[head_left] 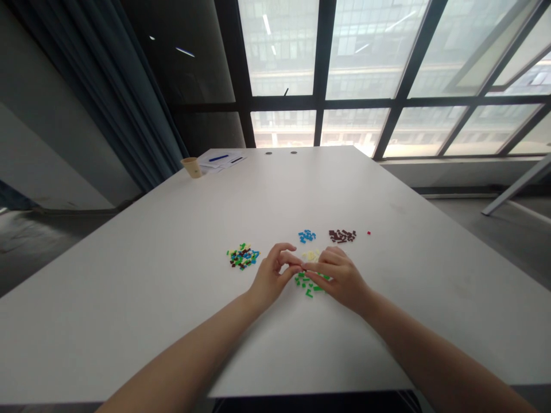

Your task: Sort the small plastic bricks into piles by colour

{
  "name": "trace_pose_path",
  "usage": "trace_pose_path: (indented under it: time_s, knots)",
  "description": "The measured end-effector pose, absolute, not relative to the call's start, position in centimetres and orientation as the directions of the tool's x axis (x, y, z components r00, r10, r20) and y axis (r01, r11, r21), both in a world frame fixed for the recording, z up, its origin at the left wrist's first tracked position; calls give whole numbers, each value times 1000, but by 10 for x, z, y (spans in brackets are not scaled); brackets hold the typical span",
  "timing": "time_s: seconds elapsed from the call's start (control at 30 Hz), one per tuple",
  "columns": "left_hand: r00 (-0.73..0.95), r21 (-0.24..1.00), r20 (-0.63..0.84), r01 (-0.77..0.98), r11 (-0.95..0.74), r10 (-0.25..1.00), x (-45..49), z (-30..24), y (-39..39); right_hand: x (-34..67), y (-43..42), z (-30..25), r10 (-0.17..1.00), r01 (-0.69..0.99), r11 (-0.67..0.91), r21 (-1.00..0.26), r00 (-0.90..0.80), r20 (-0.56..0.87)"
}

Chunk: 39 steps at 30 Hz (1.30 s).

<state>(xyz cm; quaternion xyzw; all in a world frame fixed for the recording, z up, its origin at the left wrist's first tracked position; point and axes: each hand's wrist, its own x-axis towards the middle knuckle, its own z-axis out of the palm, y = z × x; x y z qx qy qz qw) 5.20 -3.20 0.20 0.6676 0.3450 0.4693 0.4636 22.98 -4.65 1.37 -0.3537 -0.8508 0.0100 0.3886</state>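
My left hand (273,276) and my right hand (340,276) meet fingertip to fingertip above the white table (172,275), both pinched on something too small to make out. Just below the fingertips lies a small pile of green bricks (306,283). A pale yellow pile (310,254) sits right behind the fingers. To the left lies a mixed-colour pile (243,256). Farther back are a blue pile (307,235), a dark brown pile (342,235) and a single red brick (368,233).
A paper cup (191,167) stands at the table's far left corner, beside papers with a blue pen (221,159). Large windows rise behind the table, and a dark curtain hangs at the left.
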Motion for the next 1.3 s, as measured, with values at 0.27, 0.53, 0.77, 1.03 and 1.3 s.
trace_pose_path:
  time_s: [0.27, 0.53, 0.77, 1.03, 1.3]
  knots:
    - [311, 932, 280, 137, -335, 908, 50, 4, -28, 250, -34, 17, 712, 683, 638, -356, -346, 611]
    - [294, 926, 282, 165, -339, 913, 40, 3, -19, 328, 6, -3, 934, 898, 99, -428, 65, 352]
    - [310, 920, 281, 183, -347, 908, 40, 2, -17, 327, 10, -23, 967, 929, 2, -371, 94, 239]
    - [235, 916, 297, 203, -345, 926, 36, 3, -11, 338, 13, -20, 954, 924, 32, -381, 85, 287]
    - [-239, 819, 442, 500, -281, 865, -37, 10, 43, 326, 6, -3, 962, 888, -35, -458, 154, 224]
